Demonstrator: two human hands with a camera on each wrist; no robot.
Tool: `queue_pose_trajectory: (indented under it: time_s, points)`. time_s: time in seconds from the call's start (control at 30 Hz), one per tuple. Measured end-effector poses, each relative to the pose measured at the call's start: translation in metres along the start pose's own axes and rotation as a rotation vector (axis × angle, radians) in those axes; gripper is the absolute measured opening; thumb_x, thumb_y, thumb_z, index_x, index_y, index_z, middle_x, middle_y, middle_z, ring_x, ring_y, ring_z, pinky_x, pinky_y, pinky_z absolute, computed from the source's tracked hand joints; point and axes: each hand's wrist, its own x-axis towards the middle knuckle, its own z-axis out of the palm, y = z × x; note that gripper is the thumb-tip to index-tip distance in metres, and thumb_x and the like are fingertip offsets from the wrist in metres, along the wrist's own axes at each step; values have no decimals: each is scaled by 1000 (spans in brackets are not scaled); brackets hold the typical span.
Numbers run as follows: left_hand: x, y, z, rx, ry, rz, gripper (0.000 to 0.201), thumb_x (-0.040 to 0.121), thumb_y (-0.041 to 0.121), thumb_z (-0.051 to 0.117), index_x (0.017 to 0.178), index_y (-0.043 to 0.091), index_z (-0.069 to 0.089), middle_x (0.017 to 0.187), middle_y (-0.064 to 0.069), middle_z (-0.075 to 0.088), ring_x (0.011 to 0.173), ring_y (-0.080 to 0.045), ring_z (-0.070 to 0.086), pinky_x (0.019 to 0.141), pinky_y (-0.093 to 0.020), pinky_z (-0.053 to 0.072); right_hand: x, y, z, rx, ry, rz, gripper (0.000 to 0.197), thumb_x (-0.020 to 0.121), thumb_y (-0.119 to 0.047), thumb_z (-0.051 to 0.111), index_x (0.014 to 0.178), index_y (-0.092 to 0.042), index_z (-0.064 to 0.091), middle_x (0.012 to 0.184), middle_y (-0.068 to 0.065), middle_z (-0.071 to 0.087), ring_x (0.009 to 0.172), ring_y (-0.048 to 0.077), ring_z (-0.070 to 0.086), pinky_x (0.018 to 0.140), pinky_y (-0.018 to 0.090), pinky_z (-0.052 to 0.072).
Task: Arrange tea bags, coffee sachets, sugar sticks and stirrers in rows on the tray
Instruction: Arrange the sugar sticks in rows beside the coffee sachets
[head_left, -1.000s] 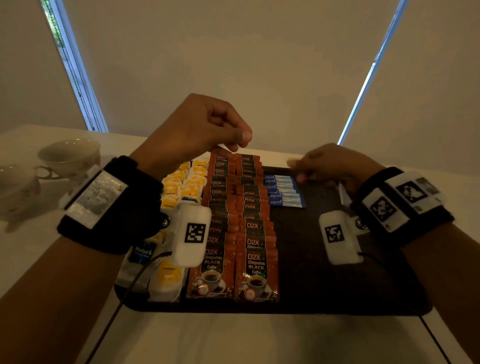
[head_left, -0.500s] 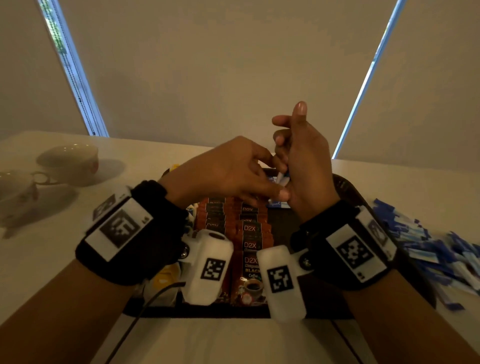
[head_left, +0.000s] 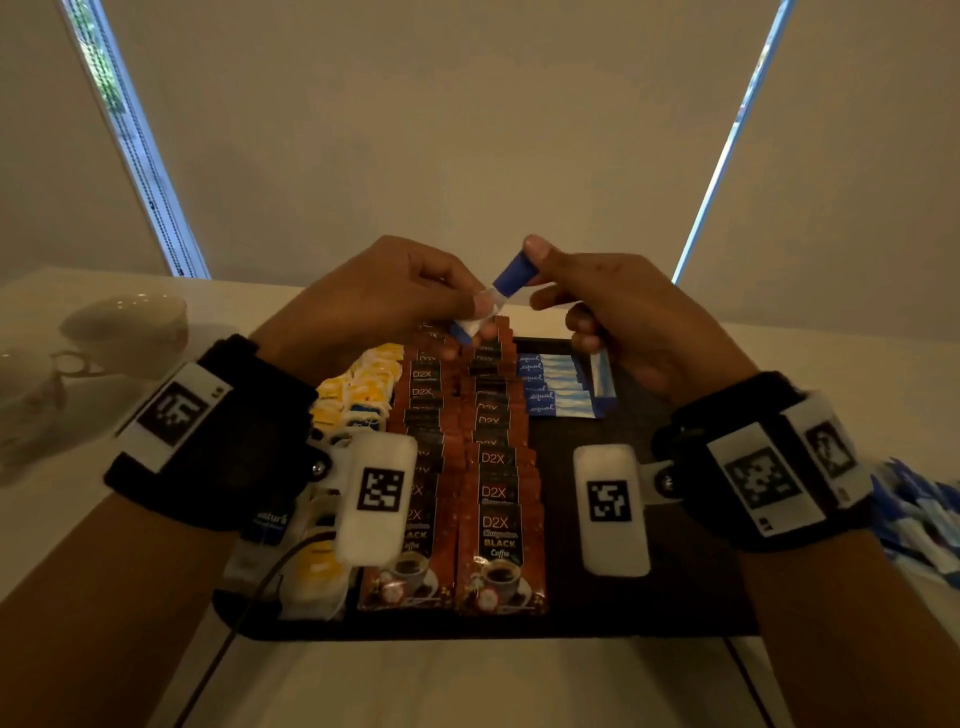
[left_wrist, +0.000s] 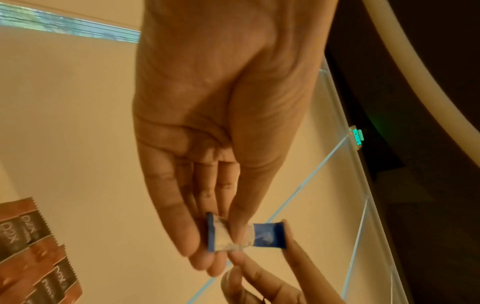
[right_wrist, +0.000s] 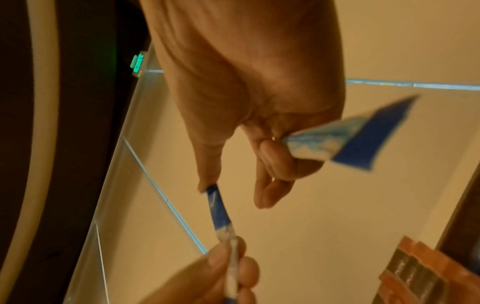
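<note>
Above the far end of the dark tray (head_left: 623, 597), my two hands hold one blue and white sugar stick (head_left: 501, 291) between them. My left hand (head_left: 467, 306) pinches its white lower end (left_wrist: 223, 234). My right hand (head_left: 535, 270) pinches the blue upper end (right_wrist: 218, 209), while its curled lower fingers grip more sugar sticks (head_left: 602, 374) (right_wrist: 350, 139). On the tray lie a column of tea bags (head_left: 363, 384), two columns of coffee sachets (head_left: 498, 493) and a short row of sugar sticks (head_left: 556, 384).
A loose pile of blue sugar sticks (head_left: 919, 514) lies on the table right of the tray. Two pale cups (head_left: 124, 327) stand at the far left. The tray's right half is bare dark surface. No stirrers show.
My right hand has lifted off the tray's sugar row and met my left hand above the far end. Both now hold one sugar stick stretched between them.
</note>
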Motion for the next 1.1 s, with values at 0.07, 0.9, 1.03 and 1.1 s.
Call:
queue_pose_trajectory:
  time_s: [0.07,0.9,1.03,1.1]
  points:
    - [1,-1,0,-14,5,-15,10,86,18,65,88,9,69,77,-4,72,68,-11,68,60,-20,56,-2,-4,0,0,-69,0,32,83,-48,58,86,-18,68,83,0,66,47,3,35,46,16,34]
    - [1,-2,-14,-21,87,179,18,90,8,59,107,8,67,96,-11,71,87,-18,71,73,-24,58,10,18,-4,214,-146,253,15,84,-4,62,98,-7,67,78,3,68,37,3,30,32,11,26]
    - [4,-5,-14,48,179,231,14,87,4,63,100,6,68,87,-15,70,75,-18,71,68,-25,59,10,21,1,153,-174,248,16,84,-7,63,100,-6,66,70,-2,68,38,3,29,33,10,25]
    - [4,-5,-15,55,193,239,12,85,4,65,97,7,68,79,-12,70,71,-17,70,67,-27,60,11,23,2,152,-162,241,16,84,-8,64,100,-5,66,72,-1,68,38,3,30,33,10,25]
